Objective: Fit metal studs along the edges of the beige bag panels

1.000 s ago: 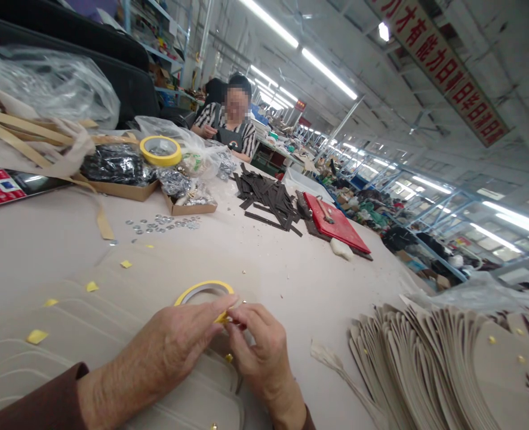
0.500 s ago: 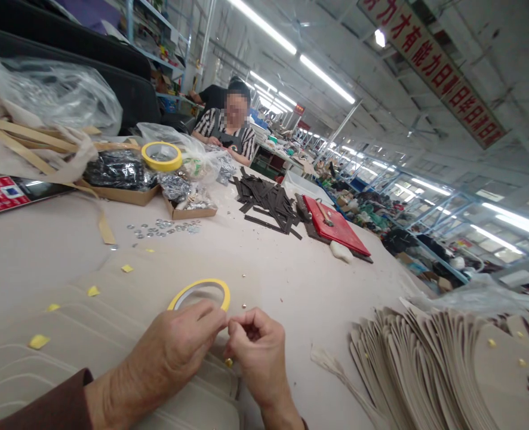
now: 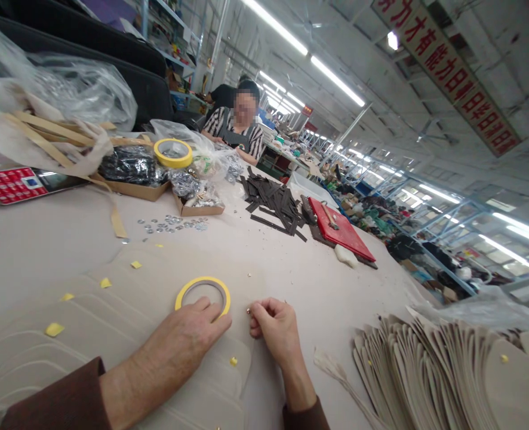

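My left hand (image 3: 184, 340) lies on a beige cut piece (image 3: 125, 334), its fingertips touching the near rim of a flat yellow tape roll (image 3: 203, 292); the fingers are bent down, holding nothing I can see. My right hand (image 3: 274, 325) is curled just right of the roll, thumb and forefinger pinched beside a tiny metal stud (image 3: 248, 310) on the table. What the pinch holds is too small to make out. A small yellow tape square (image 3: 233, 361) sits on the piece between my wrists. More yellow squares (image 3: 54, 329) mark overlapping pieces to the left.
A fanned stack of beige pieces (image 3: 448, 376) fills the right foreground. Further back lie loose washers (image 3: 170, 224), cardboard trays of hardware (image 3: 197, 200), a second tape roll (image 3: 172, 152), dark strips (image 3: 273, 200), a red pad (image 3: 343, 230), a red phone (image 3: 18, 184). A person (image 3: 240, 125) sits at the far end.
My hands have drawn apart and moved forward: the left now rests against the tape roll, the right has shifted right toward the stud. A yellow square shows on the piece where my hands met.
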`<state>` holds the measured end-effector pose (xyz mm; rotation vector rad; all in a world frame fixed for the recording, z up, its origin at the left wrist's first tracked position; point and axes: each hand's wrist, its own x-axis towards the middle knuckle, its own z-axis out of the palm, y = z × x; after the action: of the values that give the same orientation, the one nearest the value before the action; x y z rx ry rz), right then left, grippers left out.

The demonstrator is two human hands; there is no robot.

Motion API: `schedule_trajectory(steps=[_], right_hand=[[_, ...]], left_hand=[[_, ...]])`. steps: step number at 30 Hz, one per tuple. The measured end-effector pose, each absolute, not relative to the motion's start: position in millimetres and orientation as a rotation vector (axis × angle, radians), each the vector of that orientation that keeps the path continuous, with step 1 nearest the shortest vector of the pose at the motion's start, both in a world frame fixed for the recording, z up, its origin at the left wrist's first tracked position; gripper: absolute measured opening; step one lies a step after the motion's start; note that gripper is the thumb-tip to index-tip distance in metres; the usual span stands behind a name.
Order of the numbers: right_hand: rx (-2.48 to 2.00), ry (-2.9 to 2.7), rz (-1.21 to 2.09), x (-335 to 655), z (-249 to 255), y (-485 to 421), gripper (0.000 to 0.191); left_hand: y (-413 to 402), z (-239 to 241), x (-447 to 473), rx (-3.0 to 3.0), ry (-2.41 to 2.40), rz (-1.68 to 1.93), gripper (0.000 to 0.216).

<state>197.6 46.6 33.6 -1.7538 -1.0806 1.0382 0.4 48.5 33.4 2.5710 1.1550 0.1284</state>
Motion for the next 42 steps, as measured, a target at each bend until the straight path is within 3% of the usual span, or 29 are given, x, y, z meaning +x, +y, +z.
schedule_trajectory(steps=[10,18,29,35,38,42], right_hand=[[-1.844,-1.408,0.823,200,31,40,0.029],[-1.797,-1.205,1.050,205,30,39,0.039],[-1.791,-1.709,0.479,199,26,36,0.035],[-1.836,-1.571,0.623,198,26,42,0.031],[-1.824,-1.303,0.796,203,21,39,0.053],[-1.774,-1.292,0.846,206,14,31,0.033]], left_hand=[[51,25,0,2.545,1.147,0.217,0.032],[51,33,1,2.513,1.164,0.180,0.030],[48,25,0,2.512,1.167,0.281,0.032],[49,28,0,2.553,1.158,0.244,0.034],[49,29,0,2.536,1.163,0.220,0.035],[49,25,-2,2.567,1.184,0.297,0.038]])
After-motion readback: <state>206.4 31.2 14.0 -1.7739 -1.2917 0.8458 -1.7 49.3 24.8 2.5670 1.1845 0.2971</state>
